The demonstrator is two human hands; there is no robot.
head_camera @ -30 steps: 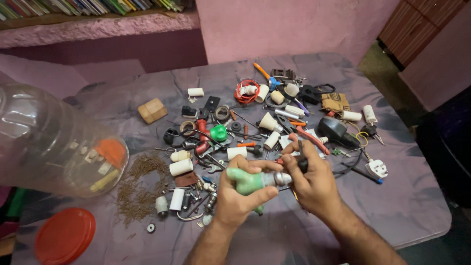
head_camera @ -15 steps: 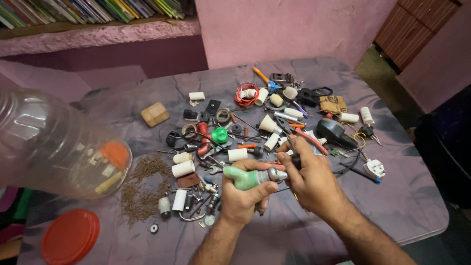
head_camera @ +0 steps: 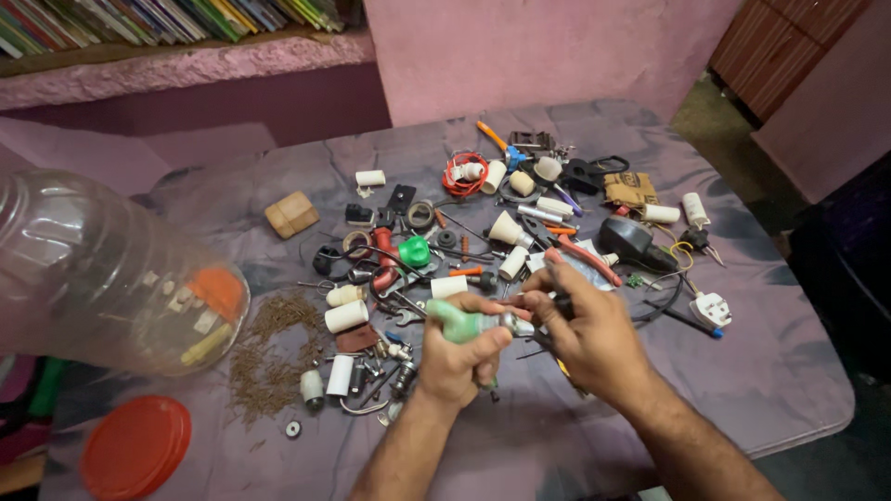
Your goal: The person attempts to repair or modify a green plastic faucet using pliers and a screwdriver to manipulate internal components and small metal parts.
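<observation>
My left hand [head_camera: 461, 357] is closed around a pale green handle [head_camera: 461, 323], a screwdriver by the look of it, held level just above the table with its metal collar [head_camera: 516, 324] pointing right. My right hand [head_camera: 589, 336] meets it there: fingers pinched shut on the metal end, and something dark and thin sits under that grip, though I cannot tell what it is. The two hands touch at the collar, so the tool is gripped at both ends, near the middle of the near side of the table.

Around them the purple cloth [head_camera: 789, 380] is strewn with small parts. Just left of the hands lie white cylinders [head_camera: 346, 316], and farther left a pile of small brown nails [head_camera: 269, 357]. Beyond the hands sit red-handled pliers [head_camera: 583, 261], a green round cap [head_camera: 415, 250] and a black adapter [head_camera: 634, 240]; a white plug [head_camera: 712, 309] lies to the right. At the far left a clear plastic jar [head_camera: 102, 278] lies on its side, nearly emptied, its orange lid [head_camera: 135, 445] off and lying near it.

As I judge it, the jar is tipped out and one tool picked; the spread is otherwise unsorted.
</observation>
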